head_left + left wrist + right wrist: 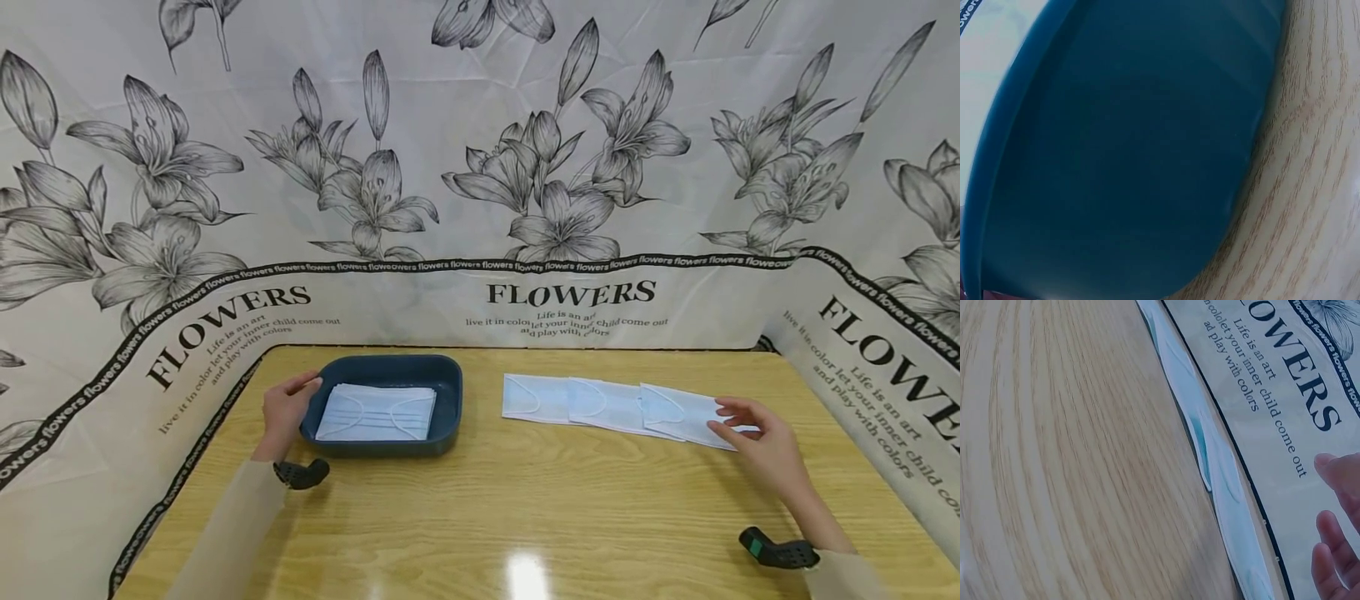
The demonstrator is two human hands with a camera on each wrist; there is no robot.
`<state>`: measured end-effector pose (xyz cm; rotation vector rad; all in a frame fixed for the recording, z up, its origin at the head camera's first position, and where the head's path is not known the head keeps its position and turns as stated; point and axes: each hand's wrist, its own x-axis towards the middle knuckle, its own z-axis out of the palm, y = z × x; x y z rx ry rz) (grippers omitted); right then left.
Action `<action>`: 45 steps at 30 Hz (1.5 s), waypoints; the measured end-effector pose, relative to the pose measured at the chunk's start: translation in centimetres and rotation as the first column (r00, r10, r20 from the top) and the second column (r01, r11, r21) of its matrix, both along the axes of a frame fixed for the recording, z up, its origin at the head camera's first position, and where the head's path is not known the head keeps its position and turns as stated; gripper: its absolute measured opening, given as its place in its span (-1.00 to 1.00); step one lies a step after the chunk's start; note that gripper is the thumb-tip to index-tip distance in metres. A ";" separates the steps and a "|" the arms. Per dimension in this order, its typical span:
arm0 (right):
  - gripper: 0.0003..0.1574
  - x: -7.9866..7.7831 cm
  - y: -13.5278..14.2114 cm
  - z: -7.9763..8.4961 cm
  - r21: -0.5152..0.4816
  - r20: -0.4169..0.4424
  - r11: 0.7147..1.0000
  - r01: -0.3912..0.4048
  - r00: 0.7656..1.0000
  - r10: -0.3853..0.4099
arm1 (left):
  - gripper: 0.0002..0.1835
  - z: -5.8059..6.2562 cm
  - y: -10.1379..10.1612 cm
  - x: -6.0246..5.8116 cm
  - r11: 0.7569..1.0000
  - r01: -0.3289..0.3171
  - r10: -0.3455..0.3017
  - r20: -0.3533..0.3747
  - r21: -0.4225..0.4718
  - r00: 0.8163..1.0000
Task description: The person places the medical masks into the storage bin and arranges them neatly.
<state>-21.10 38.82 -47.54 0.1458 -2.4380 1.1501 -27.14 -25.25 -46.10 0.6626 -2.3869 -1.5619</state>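
Note:
My left hand (285,412) grips the left rim of a dark blue plastic tray (447,408) at the back left of the table. A stack of pale blue face masks (375,412) lies flat inside, ear loops on top. In the left wrist view the tray's outer wall (1129,137) hides nearly all of that hand. To the right, three overlapping masks lie in a row: a left mask (536,398), a middle one (611,406) and a right one (675,410). My right hand (768,450), fingers parted and loosely bent, is at the right mask's outer end; contact is unclear.
The wooden table (480,508) runs back to a white curtain (405,304) printed with flowers and lettering, which also lines both sides. A black band with a small device sits on the left wrist (302,473) and another on the right wrist (780,552).

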 end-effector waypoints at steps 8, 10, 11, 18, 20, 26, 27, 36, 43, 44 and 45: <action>-0.50 0.2 2.7 -0.4 -0.050 0.116 0.996 0.076 0.991 -0.070 | -0.56 -0.5 -0.6 0.2 1.000 -0.007 0.007 0.005 0.001 1.000; -0.49 0.1 3.4 -0.6 -0.050 0.150 0.994 0.100 0.984 -0.092 | -0.56 -0.4 -0.6 0.2 1.000 -0.004 0.004 -0.005 -0.001 1.000; -0.47 0.0 3.7 -0.7 -0.048 0.175 0.993 0.109 0.980 -0.099 | -0.56 -0.4 -0.6 0.2 1.000 -0.003 0.003 -0.009 -0.001 1.000; -0.26 -0.4 6.4 -0.9 -0.049 0.307 0.994 0.094 0.949 -0.075 | -0.57 -0.8 0.0 -0.4 1.000 -0.013 0.013 0.001 0.008 1.000; -0.31 -0.5 6.9 -0.9 -0.043 0.320 0.995 0.092 0.945 -0.073 | -0.57 -0.8 0.1 -0.6 1.000 -0.012 0.012 0.000 0.003 1.000; -0.20 -1.7 6.9 -1.2 0.027 0.335 0.994 0.104 0.936 -0.107 | -0.58 -0.8 -0.3 -0.6 0.999 -0.018 0.018 -0.011 -0.027 1.000; -0.14 -2.0 6.8 -1.2 0.053 0.339 0.993 0.106 0.934 -0.117 | -0.58 -0.7 -0.3 -0.6 0.999 -0.019 0.018 -0.007 -0.027 1.000; 0.02 -3.5 7.1 -1.7 0.176 0.348 0.970 0.168 0.911 -0.221 | -0.58 -0.6 -0.4 -0.5 0.999 -0.014 0.014 -0.007 -0.042 1.000; 0.10 -3.9 7.9 -1.5 0.188 0.439 0.967 0.174 0.866 -0.241 | -0.58 -0.6 -0.4 -0.4 0.999 0.009 -0.009 -0.008 -0.043 1.000; 0.11 -4.0 8.0 -1.4 0.191 0.447 0.968 0.163 0.863 -0.233 | -0.58 -0.6 -0.4 -0.4 0.999 0.008 -0.009 -0.008 -0.036 1.000; 0.11 -4.2 8.0 -1.4 0.200 0.452 0.968 0.152 0.862 -0.229 | -0.58 -0.5 -0.5 -0.4 0.999 0.007 -0.007 -0.007 -0.031 1.000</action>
